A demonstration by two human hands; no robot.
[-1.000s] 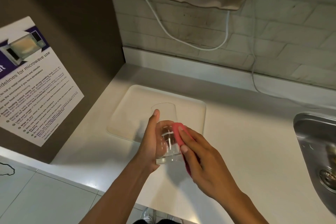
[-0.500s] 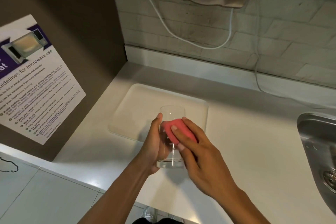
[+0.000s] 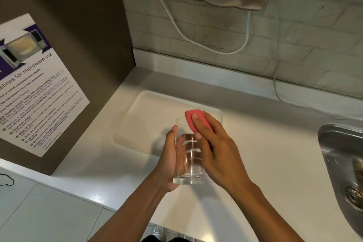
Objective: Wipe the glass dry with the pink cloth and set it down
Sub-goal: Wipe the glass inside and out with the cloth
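Glass (image 3: 189, 160) midair, above counter (image 3: 265, 163) edge.

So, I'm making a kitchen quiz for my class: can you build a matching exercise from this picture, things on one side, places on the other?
Things:
1. glass
2. pink cloth
3. tray
4. sink

Places:
A. at the right edge
B. flat on the counter, behind the hands
C. gripped by the left hand
D. pressed near the glass rim by the right hand

Pairs: 1-C, 2-D, 3-B, 4-A

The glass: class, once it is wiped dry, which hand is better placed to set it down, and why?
Probably the left. The left hand grips the glass round its side above the counter, while the right hand is busy pressing the pink cloth near the rim.
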